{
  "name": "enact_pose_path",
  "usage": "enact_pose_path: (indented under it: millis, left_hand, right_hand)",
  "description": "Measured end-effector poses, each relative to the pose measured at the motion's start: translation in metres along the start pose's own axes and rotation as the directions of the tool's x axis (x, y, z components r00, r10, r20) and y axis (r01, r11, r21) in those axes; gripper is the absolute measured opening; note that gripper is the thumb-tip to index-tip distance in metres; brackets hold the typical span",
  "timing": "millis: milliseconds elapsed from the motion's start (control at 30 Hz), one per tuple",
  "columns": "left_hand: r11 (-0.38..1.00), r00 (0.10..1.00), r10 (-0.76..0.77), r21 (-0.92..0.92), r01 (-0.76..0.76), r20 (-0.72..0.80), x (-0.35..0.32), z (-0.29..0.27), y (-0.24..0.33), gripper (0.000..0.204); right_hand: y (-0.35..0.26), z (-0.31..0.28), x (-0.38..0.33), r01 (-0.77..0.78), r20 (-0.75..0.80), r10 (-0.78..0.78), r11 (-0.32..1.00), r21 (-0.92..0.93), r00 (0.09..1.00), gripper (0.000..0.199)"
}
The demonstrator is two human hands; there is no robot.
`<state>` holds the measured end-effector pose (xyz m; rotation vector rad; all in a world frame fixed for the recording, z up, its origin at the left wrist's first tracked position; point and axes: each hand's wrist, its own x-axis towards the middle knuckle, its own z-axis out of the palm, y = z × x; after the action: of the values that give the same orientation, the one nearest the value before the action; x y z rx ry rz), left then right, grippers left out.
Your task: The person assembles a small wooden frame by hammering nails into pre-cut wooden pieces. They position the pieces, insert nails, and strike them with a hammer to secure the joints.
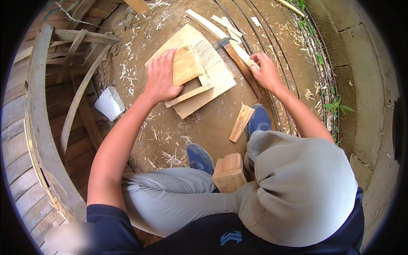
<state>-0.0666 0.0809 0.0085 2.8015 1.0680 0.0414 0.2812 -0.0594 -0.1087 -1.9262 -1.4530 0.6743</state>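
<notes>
A: Left hand (160,80) grip: fingers curled over the near edge of a small wood block (185,66), palm against its side, block standing tilted on the flat board (219,78). Closed on it, firm.

B: Right hand (264,70)?

A: Fingers wrapped around a thin pale wood strip (244,55), just right of the board, at its far corner. The strip lies across the handle of a hatchet (242,68); whether the fingers also touch the handle, cannot tell.

B: Landmark is the board. Count the items around it.

A: One board, on bare dirt. On it: the one block, plus one narrow slat (189,95) lying across its near half. One hatchet, head at the board's far right corner, handle running along its right edge. Beyond the board: three or so pale split strips (212,25); exact number uncertain.

B: Nearer than the board?

A: One short split piece (241,123) on the dirt, right of centre. One squared wood chunk (229,172) between the knees. Two blue shoes (199,158), one either side of that chunk.

B: Any packages, labels?

A: One white, boxy object (110,103) left of the board, on the ground; no marking readable. Left of that, curved wooden staves (42,127).
</notes>
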Motion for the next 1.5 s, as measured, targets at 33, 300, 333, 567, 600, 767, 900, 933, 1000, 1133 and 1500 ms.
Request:
enact_pose_path:
  millis: [33,300,333,567,600,767,900,933,1000,1133,1500]
  left_hand:
    - [1.0,1.0,-0.006,0.005,0.006,0.001,-0.002,-0.002,-0.001,0.112]
    - [1.0,1.0,-0.007,-0.007,0.007,-0.01,0.0,-0.002,0.002,0.111]
    - [1.0,1.0,-0.008,-0.006,0.008,-0.018,0.0,-0.001,0.002,0.111]
    - [0.999,0.999,0.031,-0.026,-0.031,0.008,-0.004,-0.004,-0.01,0.109]
    - [0.999,0.999,0.05,-0.018,-0.05,0.022,-0.001,-0.005,-0.014,0.108]
    - [0.998,0.998,0.064,0.008,-0.064,-0.02,-0.006,0.002,-0.019,0.106]
    - [0.998,0.996,0.042,-0.05,-0.046,-0.077,-0.01,0.007,-0.016,0.106]
    - [0.996,0.994,0.045,-0.066,-0.052,-0.104,-0.011,0.008,-0.015,0.106]
    - [0.992,0.991,0.025,-0.123,-0.041,-0.131,-0.013,0.01,-0.011,0.106]
    - [0.988,0.994,0.027,-0.149,-0.042,-0.104,-0.011,0.009,-0.012,0.106]
    - [0.982,1.0,-0.003,-0.188,-0.002,-0.025,-0.011,0.004,-0.019,0.106]
  right_hand:
    - [-0.003,0.004,0.004,-0.075,0.109,0.072,0.997,0.021,0.991,0.031]
    - [-0.005,0.026,-0.014,-0.107,0.254,0.195,0.94,-0.323,0.947,0.052]
    - [-0.003,0.024,-0.01,-0.162,0.259,0.231,0.952,-0.26,0.938,0.052]
    - [-0.062,-0.047,0.001,-0.482,0.467,0.344,0.849,0.215,0.815,0.041]
    - [-0.072,-0.061,-0.002,-0.391,0.383,0.295,0.898,0.203,0.876,0.039]
    - [-0.177,-0.136,0.006,-0.324,0.387,0.226,0.923,0.209,0.894,0.033]
    - [-0.233,-0.148,0.011,-0.274,0.375,0.219,0.957,0.1,0.901,0.027]
    - [-0.24,-0.146,0.009,-0.267,0.383,0.215,0.96,0.088,0.898,0.025]
    - [-0.248,-0.142,0.007,-0.27,0.396,0.233,0.962,0.039,0.888,0.029]
    - [-0.239,-0.128,0.005,-0.191,0.448,0.19,0.981,-0.042,0.874,0.033]
    - [-0.194,-0.106,-0.015,-0.255,0.389,0.219,0.966,0.043,0.895,0.035]
